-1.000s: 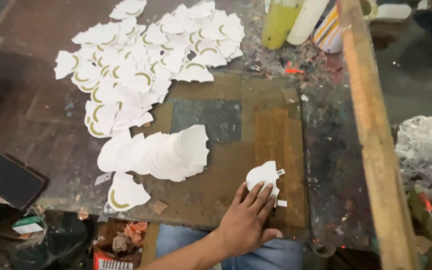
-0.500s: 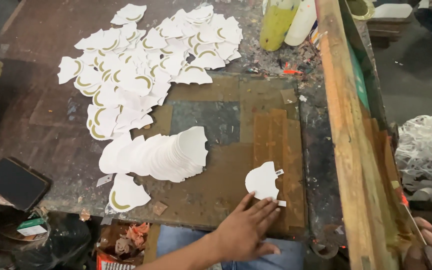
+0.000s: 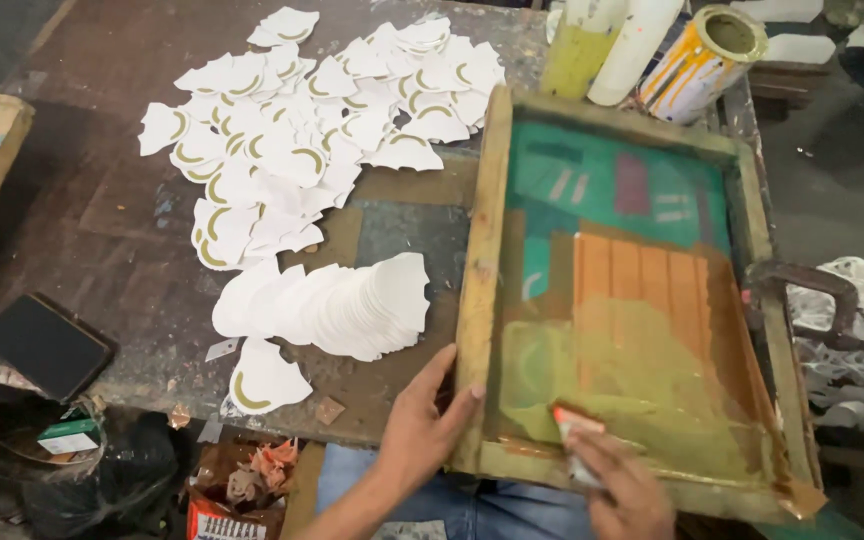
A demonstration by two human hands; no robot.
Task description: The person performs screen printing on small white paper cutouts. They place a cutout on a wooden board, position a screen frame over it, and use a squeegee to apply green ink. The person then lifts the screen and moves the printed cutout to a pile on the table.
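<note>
A wooden screen-printing frame [image 3: 479, 270] with green mesh [image 3: 612, 190] lies flat on the table's right half. Olive-yellow ink [image 3: 642, 390] is pooled across its near part. My left hand [image 3: 422, 430] presses on the frame's near-left rail, fingers over the wood. My right hand [image 3: 624, 492] is inside the frame at the near edge, gripping a small squeegee [image 3: 572, 428] with an orange-tipped end in the ink. Just left of the frame lies a fanned stack of blank white cards [image 3: 342, 305].
Many white cards with gold arcs [image 3: 302, 130] are spread over the far left of the table, and one [image 3: 264, 378] lies near the front edge. Bottles [image 3: 580, 50] and a paint-streaked can [image 3: 702, 55] stand behind the frame. A metal clamp [image 3: 802, 290] grips its right side. A black pad [image 3: 44, 345] lies at the left.
The frame has swung down from upright onto the table, covering the white card. My left hand moved from that card to the frame rail. My right hand came in with the squeegee.
</note>
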